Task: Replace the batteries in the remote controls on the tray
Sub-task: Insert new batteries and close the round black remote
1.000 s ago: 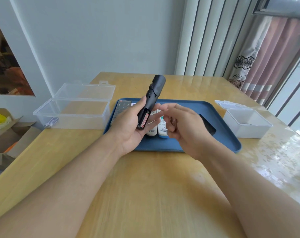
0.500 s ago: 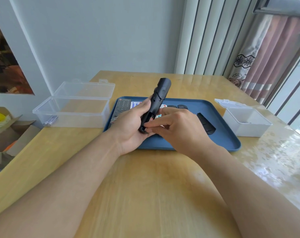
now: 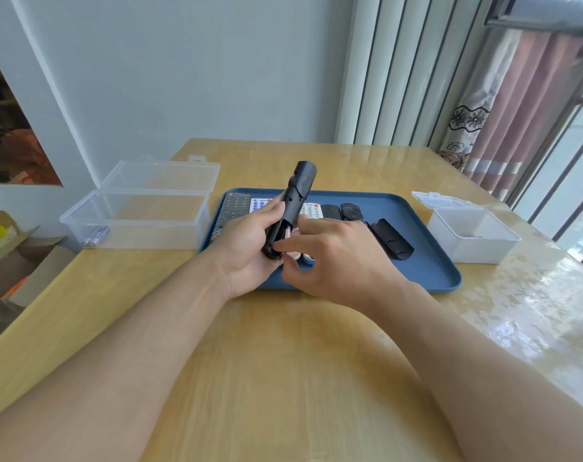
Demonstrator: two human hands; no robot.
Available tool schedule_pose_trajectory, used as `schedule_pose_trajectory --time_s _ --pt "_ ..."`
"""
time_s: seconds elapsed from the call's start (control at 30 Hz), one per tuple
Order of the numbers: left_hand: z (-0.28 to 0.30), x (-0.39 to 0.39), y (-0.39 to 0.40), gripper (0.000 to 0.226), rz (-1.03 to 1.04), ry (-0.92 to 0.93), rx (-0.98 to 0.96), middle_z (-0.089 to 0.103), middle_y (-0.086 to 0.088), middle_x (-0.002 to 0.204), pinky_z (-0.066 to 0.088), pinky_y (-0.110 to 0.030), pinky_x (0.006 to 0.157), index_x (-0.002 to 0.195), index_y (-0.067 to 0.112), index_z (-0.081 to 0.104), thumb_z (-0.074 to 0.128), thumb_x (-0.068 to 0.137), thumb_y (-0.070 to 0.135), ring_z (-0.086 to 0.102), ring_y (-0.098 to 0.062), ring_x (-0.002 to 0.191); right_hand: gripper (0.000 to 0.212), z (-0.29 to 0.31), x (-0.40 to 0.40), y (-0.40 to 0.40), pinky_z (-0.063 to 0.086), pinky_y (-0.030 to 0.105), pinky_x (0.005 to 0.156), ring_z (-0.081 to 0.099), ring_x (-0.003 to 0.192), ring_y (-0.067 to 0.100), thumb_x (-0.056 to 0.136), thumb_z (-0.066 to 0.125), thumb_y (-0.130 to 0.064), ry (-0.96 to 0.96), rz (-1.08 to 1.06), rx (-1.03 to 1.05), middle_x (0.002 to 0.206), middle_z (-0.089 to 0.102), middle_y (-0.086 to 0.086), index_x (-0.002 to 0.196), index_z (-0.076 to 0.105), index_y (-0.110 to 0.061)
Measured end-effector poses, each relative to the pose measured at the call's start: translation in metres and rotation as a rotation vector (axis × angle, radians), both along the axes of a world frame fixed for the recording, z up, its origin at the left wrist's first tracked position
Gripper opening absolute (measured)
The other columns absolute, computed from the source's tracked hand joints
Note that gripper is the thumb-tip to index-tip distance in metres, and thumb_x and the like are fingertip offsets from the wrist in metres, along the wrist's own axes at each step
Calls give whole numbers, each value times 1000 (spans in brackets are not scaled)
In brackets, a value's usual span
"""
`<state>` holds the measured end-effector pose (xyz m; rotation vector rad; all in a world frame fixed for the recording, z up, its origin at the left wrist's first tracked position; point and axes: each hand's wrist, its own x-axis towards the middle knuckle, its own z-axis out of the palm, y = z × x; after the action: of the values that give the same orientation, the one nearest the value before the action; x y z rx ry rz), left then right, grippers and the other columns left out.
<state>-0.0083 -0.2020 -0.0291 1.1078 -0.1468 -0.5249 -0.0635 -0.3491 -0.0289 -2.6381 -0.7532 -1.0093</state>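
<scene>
My left hand (image 3: 246, 248) grips a black remote (image 3: 295, 198) held upright over the blue tray (image 3: 427, 271). Its battery bay faces me and a red-labelled battery (image 3: 287, 233) shows inside. My right hand (image 3: 337, 258) rests its fingertips at the bay's lower end, touching the battery and holding nothing of its own. On the tray lie a dark remote (image 3: 231, 208), a white remote with blue buttons (image 3: 260, 204), another white remote (image 3: 312, 210), two small black remotes (image 3: 342, 211) and a loose black battery cover (image 3: 390, 240).
A clear open box (image 3: 140, 211) on the left holds two batteries (image 3: 96, 235) in its near corner. A white open box (image 3: 473, 235) stands right of the tray. Cardboard boxes (image 3: 13, 261) sit on the floor past the table's left edge. Curtains hang at the far right.
My right hand moved in to the remote's open battery bay and its fingertips now press at the lower end. The remote tilted slightly more upright in my left hand.
</scene>
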Motion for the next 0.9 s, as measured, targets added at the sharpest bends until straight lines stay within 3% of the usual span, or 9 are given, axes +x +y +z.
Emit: schedule_pose_trajectory --time_s 0.17,0.27,0.37,0.43,0.53,0.6,0.7,0.8,0.9 --pt "4 -5 1 38 -57 62 44 61 -8 104 55 -26 62 138 12 60 43 108 30 57 -18 79 16 5 0 -12 28 20 61 41 69 11 86 70 -29 96 134 -29 73 48 -7 99 79 -27" --pt "4 -5 2 43 -105 61 73 55 -10 124 46 -31 73 143 12 57 46 107 32 46 -25 105 14 5 6 -16 24 18 67 34 72 9 84 77 -24 82 182 -19 77 37 -10 97 81 -24" --pt "5 -4 2 40 -100 79 67 61 -8 120 45 -30 79 139 11 59 44 107 30 55 -22 102 12 6 7 -16 26 12 66 32 71 4 80 81 -17 71 257 84 77 35 -11 92 81 -19" --pt "6 -5 1 37 -93 78 51 68 -9 117 58 -33 86 138 10 59 43 109 27 67 -22 101 8 12 3 -14 34 10 66 43 68 4 82 81 -18 164 264 354 76 44 -10 89 80 -22" --pt "6 -5 -1 38 -32 59 55 68 -14 131 56 -41 101 136 9 61 42 109 28 69 -27 116 10 22 1 -12 41 14 65 52 64 2 96 66 -20 399 242 837 76 63 -11 89 71 -16" --pt "7 -5 -2 40 18 64 33 69 -14 129 54 -42 101 132 7 63 41 109 31 69 -29 116 22 25 5 -17 41 16 66 51 65 3 105 50 -24 548 279 1090 83 72 -9 97 62 -7" --pt "10 -9 -3 36 45 77 -2 72 -14 121 54 -42 100 128 9 65 42 109 29 72 -30 111 20 27 14 -31 41 24 66 59 77 11 108 44 -29 595 265 1358 86 73 1 99 55 -15" --pt "12 -10 -2 36 62 93 -78 72 -17 120 56 -45 99 131 7 63 43 109 28 71 -33 111 17 39 22 -52 40 23 55 64 74 16 108 44 -25 585 98 1461 72 60 1 101 55 -15" --pt "15 -11 -2 38 48 87 -139 73 -15 116 57 -45 96 135 6 60 43 109 28 71 -33 112 8 67 26 -91 38 23 51 56 60 16 105 50 -16 735 -94 1233 72 55 6 106 56 -11"
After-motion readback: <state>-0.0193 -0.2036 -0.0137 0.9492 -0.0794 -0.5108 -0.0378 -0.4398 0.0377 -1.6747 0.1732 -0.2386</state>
